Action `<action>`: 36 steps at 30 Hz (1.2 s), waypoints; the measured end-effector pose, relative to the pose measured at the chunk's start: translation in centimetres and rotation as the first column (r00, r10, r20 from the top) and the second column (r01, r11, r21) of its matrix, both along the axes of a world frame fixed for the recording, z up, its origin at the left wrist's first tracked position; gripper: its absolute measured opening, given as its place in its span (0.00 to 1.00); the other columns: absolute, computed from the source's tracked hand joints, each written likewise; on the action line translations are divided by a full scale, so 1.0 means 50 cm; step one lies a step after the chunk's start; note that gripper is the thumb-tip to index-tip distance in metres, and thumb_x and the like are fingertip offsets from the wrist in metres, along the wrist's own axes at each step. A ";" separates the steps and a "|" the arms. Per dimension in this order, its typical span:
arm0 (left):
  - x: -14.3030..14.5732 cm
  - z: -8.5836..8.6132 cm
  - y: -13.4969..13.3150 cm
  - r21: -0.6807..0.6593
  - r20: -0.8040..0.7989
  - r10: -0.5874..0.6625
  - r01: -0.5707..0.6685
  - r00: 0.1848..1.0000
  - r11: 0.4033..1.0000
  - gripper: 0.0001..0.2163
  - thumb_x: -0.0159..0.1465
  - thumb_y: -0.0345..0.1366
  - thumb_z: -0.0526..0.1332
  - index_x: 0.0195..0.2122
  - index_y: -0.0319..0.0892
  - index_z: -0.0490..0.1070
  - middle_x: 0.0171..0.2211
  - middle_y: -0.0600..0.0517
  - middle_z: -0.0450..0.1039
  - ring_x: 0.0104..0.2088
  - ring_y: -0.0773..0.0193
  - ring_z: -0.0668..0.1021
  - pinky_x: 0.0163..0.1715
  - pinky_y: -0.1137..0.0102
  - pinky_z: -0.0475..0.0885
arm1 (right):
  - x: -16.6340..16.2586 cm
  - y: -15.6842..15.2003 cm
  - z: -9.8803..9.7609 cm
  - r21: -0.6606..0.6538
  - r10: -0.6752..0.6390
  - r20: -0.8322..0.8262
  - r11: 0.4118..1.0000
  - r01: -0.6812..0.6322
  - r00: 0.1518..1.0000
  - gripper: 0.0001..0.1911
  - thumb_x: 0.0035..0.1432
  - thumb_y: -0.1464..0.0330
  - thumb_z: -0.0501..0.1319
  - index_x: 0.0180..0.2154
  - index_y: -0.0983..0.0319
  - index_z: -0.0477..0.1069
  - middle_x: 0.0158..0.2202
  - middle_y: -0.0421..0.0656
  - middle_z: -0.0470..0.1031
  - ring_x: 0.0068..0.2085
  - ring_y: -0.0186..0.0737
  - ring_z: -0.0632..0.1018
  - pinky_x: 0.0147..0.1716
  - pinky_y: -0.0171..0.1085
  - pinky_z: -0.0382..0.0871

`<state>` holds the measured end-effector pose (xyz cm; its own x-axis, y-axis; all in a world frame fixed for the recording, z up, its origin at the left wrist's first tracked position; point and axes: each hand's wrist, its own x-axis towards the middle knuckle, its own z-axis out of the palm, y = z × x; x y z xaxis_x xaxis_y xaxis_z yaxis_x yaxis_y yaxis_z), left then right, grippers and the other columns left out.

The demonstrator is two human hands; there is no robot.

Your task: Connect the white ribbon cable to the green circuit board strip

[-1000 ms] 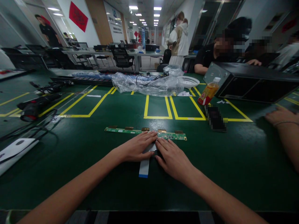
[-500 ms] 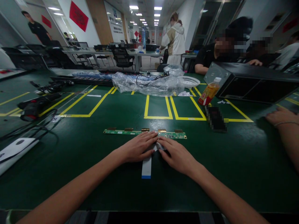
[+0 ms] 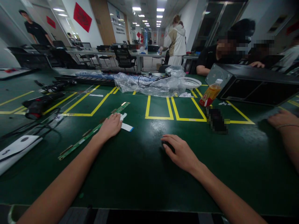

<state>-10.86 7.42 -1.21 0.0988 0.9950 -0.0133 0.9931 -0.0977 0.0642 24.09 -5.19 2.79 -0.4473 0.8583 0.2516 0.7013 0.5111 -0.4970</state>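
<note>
A long, narrow green circuit board (image 3: pixel 85 137) lies slantwise on the left half of the green table. My left hand (image 3: pixel 112 125) is closed over its middle and hides part of it. From under those fingers a white flat ribbon cable (image 3: pixel 126 127) with a blue end sticks out to the right. Copper-coloured tabs line the board's upper edge. My right hand (image 3: pixel 178 151) rests low over the table to the right, apart from the board. Its fingers are slightly bent, with a gap to the thumb and nothing held.
A phone (image 3: pixel 217 119) and a drink bottle (image 3: pixel 211 92) are at the right, before a large black case (image 3: pixel 254 82). Another person's hand (image 3: pixel 281 119) rests at the right edge. Plastic wrapping (image 3: pixel 149 85) and a white basket (image 3: pixel 190 82) lie at the back. A dark tool (image 3: pixel 42 104) and cables are left.
My left hand has moved left and forward with the circuit board, which has turned from crosswise to slanted. The ribbon cable swung along. My right hand has come off the board.
</note>
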 end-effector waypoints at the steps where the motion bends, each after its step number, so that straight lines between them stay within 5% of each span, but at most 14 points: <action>1: -0.024 0.000 0.006 0.016 0.006 0.075 -0.075 0.997 0.997 0.30 0.73 0.43 0.39 0.70 0.29 0.54 0.70 0.34 0.52 0.70 0.45 0.58 0.66 0.48 0.56 | 0.000 0.000 0.001 -0.002 0.000 -0.001 1.000 0.000 1.000 0.15 0.69 0.67 0.55 0.54 0.60 0.73 0.57 0.49 0.76 0.58 0.47 0.75 0.57 0.51 0.72; 6: -0.072 0.005 0.005 0.064 0.049 0.337 -0.340 0.940 0.938 0.34 0.71 0.53 0.39 0.69 0.35 0.56 0.68 0.29 0.55 0.67 0.32 0.61 0.58 0.33 0.58 | -0.001 -0.001 0.002 -0.003 -0.001 -0.004 1.000 0.001 1.000 0.15 0.69 0.67 0.55 0.53 0.60 0.74 0.56 0.49 0.76 0.58 0.47 0.75 0.57 0.51 0.72; 13: -0.064 0.007 0.009 0.059 -0.012 0.333 -0.332 0.943 0.942 0.37 0.71 0.54 0.39 0.69 0.27 0.54 0.70 0.26 0.49 0.69 0.30 0.54 0.60 0.33 0.55 | -0.001 -0.001 -0.001 0.011 0.000 0.012 1.000 0.000 1.000 0.15 0.69 0.68 0.55 0.53 0.62 0.74 0.56 0.50 0.76 0.57 0.46 0.76 0.57 0.48 0.72; 16: -0.023 0.009 -0.002 -0.002 -0.036 0.150 -0.150 0.988 0.989 0.35 0.73 0.52 0.40 0.69 0.26 0.54 0.70 0.28 0.49 0.70 0.35 0.54 0.63 0.39 0.56 | -0.002 0.000 -0.001 0.004 -0.001 0.002 1.000 0.001 1.000 0.15 0.69 0.68 0.56 0.52 0.62 0.75 0.55 0.50 0.77 0.57 0.45 0.76 0.57 0.48 0.72; 19: 0.064 0.012 -0.045 -0.015 -0.058 -0.164 0.163 0.985 0.986 0.33 0.74 0.51 0.41 0.71 0.32 0.52 0.72 0.34 0.46 0.71 0.39 0.52 0.65 0.44 0.54 | -0.004 0.000 -0.004 0.005 0.003 -0.003 1.000 -0.003 1.000 0.15 0.68 0.68 0.56 0.52 0.62 0.75 0.55 0.50 0.77 0.56 0.46 0.76 0.57 0.49 0.72; 23: 0.188 0.018 -0.124 -0.022 -0.041 -0.595 0.595 0.803 0.804 0.31 0.75 0.53 0.44 0.73 0.41 0.50 0.74 0.42 0.44 0.73 0.47 0.48 0.68 0.49 0.49 | -0.011 -0.002 -0.015 0.018 0.029 0.038 0.999 -0.030 0.999 0.18 0.67 0.69 0.57 0.57 0.63 0.72 0.59 0.52 0.74 0.60 0.48 0.74 0.60 0.51 0.69; 26: 0.229 0.022 -0.152 0.001 -0.022 -0.702 0.702 0.712 0.712 0.31 0.75 0.55 0.43 0.73 0.42 0.50 0.73 0.43 0.45 0.73 0.50 0.49 0.69 0.51 0.47 | -0.015 -0.005 -0.022 0.013 0.084 0.126 0.996 -0.086 0.988 0.22 0.65 0.70 0.59 0.60 0.65 0.70 0.63 0.54 0.71 0.64 0.52 0.70 0.63 0.54 0.65; 30: 0.181 0.026 -0.114 0.011 -0.058 -0.522 0.523 0.851 0.852 0.30 0.75 0.54 0.39 0.71 0.43 0.55 0.72 0.42 0.50 0.72 0.48 0.53 0.68 0.49 0.51 | -0.016 -0.007 -0.022 0.002 0.086 0.178 0.996 -0.088 0.980 0.22 0.65 0.69 0.59 0.60 0.66 0.70 0.63 0.54 0.71 0.63 0.52 0.71 0.63 0.53 0.65; 33: 0.081 0.025 -0.057 0.042 -0.124 -0.170 0.176 0.978 0.983 0.31 0.74 0.53 0.41 0.70 0.37 0.57 0.72 0.37 0.50 0.71 0.42 0.54 0.66 0.45 0.53 | -0.015 -0.005 -0.019 0.000 0.064 0.178 0.998 -0.066 0.982 0.23 0.66 0.68 0.57 0.61 0.66 0.69 0.63 0.54 0.70 0.64 0.51 0.70 0.62 0.53 0.66; 36: -0.035 0.023 -0.013 0.086 -0.116 0.192 -0.183 0.975 0.979 0.33 0.73 0.52 0.42 0.68 0.29 0.59 0.69 0.31 0.53 0.69 0.36 0.58 0.62 0.42 0.58 | -0.014 -0.003 -0.020 -0.003 0.068 0.200 0.998 -0.069 0.977 0.25 0.66 0.67 0.58 0.62 0.66 0.68 0.66 0.56 0.66 0.67 0.54 0.66 0.64 0.56 0.64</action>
